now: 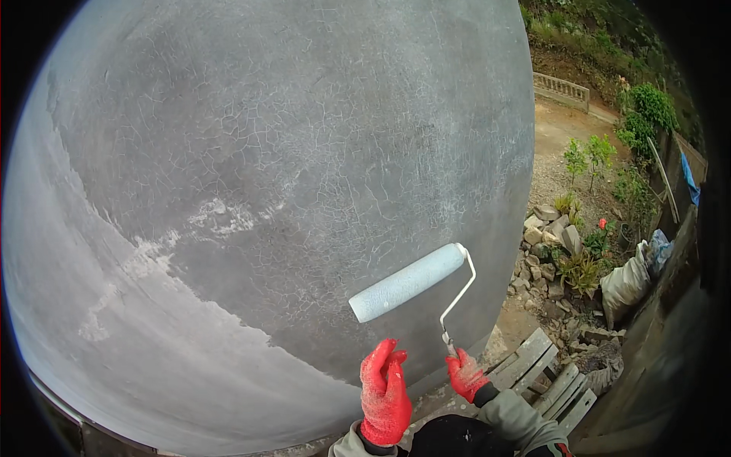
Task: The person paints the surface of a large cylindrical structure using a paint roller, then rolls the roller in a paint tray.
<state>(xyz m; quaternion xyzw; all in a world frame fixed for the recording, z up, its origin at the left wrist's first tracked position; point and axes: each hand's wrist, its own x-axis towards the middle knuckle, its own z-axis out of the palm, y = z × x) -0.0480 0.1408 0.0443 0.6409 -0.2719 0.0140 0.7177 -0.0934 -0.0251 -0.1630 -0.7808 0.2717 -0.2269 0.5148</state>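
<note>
My right hand [467, 376], in a red rubber-coated glove, is closed round the handle of a paint roller [411, 282]. The roller's pale blue-white sleeve is tilted, its right end higher, on a bent white wire frame. It lies across a curved grey wall [343, 137]; whether it touches cannot be told. My left hand [386, 396], in a matching dusty red glove, is raised below the sleeve. Its fingers point up, loosely bent, and hold nothing. Fine cracks cover the wall's darker part, while a lighter, smoother band [205, 365] runs along its lower left.
Wooden slats [533, 362] lie just right of my right forearm. Beyond the wall's right edge are a rubble pile [544, 244], a whitish sack [627, 282], plants [588, 156] and a bare dirt yard [560, 126]. A low balustrade [561, 90] stands farther back.
</note>
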